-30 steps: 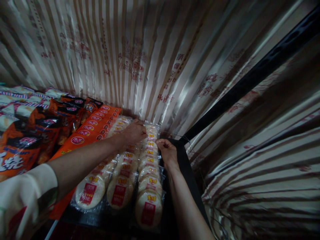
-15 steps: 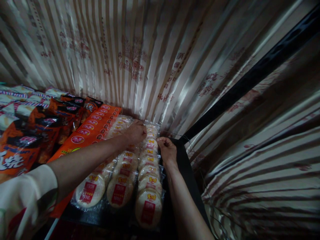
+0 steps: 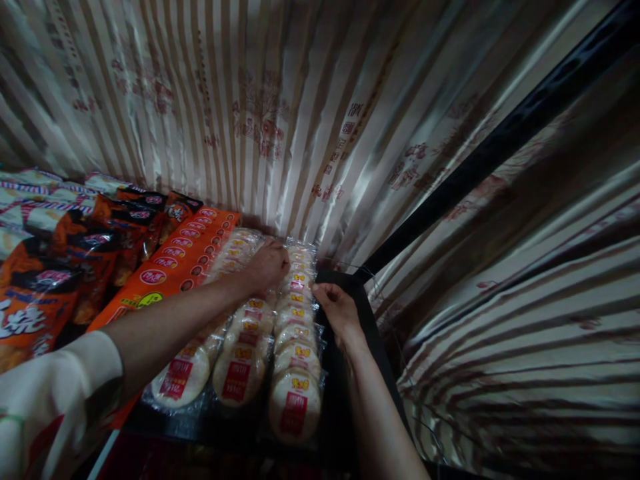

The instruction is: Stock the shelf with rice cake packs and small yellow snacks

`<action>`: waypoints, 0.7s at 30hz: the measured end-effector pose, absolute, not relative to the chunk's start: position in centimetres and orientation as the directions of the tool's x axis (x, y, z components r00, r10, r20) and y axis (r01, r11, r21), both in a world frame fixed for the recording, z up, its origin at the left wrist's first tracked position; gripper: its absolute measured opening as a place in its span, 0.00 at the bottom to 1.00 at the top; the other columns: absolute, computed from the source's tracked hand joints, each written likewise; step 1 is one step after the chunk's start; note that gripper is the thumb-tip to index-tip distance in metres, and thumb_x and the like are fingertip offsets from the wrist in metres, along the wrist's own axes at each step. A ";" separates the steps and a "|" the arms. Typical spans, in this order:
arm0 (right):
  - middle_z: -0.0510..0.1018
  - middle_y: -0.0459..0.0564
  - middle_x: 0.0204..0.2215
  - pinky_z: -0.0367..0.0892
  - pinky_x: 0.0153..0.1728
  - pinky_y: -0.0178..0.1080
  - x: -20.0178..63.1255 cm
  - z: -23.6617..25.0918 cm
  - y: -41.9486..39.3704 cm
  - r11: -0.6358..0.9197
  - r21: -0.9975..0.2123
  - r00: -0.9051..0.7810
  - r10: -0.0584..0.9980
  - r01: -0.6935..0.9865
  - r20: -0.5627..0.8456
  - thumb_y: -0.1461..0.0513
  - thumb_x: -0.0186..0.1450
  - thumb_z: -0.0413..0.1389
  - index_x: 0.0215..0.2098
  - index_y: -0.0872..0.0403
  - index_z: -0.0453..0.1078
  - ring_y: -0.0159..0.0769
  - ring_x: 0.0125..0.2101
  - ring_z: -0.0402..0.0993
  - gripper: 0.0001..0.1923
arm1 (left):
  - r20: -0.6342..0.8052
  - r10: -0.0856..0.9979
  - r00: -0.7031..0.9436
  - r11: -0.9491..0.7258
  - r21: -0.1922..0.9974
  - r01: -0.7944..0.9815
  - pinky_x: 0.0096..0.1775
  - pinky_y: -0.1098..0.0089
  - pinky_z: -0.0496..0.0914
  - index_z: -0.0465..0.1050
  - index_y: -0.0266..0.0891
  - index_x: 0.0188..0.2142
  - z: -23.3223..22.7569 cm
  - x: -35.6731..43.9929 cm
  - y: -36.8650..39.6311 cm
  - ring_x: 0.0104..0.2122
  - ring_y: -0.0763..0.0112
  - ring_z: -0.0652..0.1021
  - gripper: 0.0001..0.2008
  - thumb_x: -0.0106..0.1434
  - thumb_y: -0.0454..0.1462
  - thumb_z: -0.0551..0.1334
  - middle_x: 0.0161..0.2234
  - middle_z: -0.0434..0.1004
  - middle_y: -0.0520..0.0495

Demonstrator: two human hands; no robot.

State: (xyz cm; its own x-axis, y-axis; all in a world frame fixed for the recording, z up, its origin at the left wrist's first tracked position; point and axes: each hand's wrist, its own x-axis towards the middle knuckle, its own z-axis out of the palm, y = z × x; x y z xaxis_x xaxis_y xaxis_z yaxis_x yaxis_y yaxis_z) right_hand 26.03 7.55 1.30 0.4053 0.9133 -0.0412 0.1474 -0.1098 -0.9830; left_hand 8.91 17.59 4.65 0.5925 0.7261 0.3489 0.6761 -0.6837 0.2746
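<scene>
The left hand [image 3: 267, 265] rests palm-down, fingers curled, on the far end of the clear plastic packs of round pale rice crackers with red labels [image 3: 295, 333] at lower centre. The right hand [image 3: 337, 308] appears to pinch the right-most pack's edge. Orange snack bags [image 3: 175, 263] lie just left; striped satin cloth [image 3: 280, 120] hangs behind.

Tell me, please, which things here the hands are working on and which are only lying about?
In hand: left hand and right hand on the rightmost row of round cracker packs.

Lying about: orange packets, dark snack bags, striped curtain, black frame bar.
</scene>
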 end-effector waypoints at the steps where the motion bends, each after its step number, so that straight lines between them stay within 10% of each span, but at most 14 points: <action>1: 0.76 0.46 0.25 0.63 0.31 0.35 25.9 1.4 7.4 -0.108 -0.985 0.393 0.918 0.136 -0.047 0.48 0.48 0.65 0.28 0.55 0.73 0.32 0.28 0.68 0.20 | 0.357 0.725 0.590 -0.685 0.273 0.676 0.49 0.63 0.65 0.75 0.34 0.29 4.5 8.9 17.6 0.42 0.62 0.72 0.08 0.58 0.32 0.57 0.33 0.76 0.41; 21: 0.75 0.44 0.22 0.62 0.30 0.34 24.7 1.9 7.8 -0.041 -0.996 0.387 0.922 0.075 -0.009 0.49 0.43 0.66 0.23 0.53 0.74 0.32 0.25 0.67 0.18 | 0.413 0.696 0.587 -0.712 0.293 0.638 0.49 0.60 0.65 0.74 0.37 0.28 4.4 8.6 17.9 0.41 0.61 0.70 0.08 0.59 0.33 0.56 0.32 0.75 0.43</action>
State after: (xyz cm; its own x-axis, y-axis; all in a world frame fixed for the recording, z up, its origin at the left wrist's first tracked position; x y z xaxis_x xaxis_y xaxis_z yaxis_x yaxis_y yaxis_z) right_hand 24.66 7.81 1.94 0.3874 0.9219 -0.0090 0.0753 -0.0414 -0.9963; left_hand 8.59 17.89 4.40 0.5873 0.6960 0.4131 0.6380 -0.7122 0.2928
